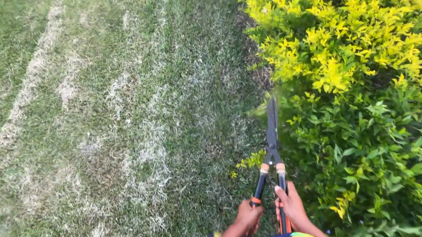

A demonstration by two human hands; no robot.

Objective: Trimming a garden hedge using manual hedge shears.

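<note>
We grip the shears [271, 151] with both hands: left hand [248, 216] and right hand [291, 205] each closed on a handle. The closed blades lie along the hedge [369, 82] edge, over the lawn [82, 127]. With handles nearly touching, fingers could be pinched.

Both hands [271, 213] on hedge shears [273, 154], blades shut, beside hedge [374, 81].
</note>
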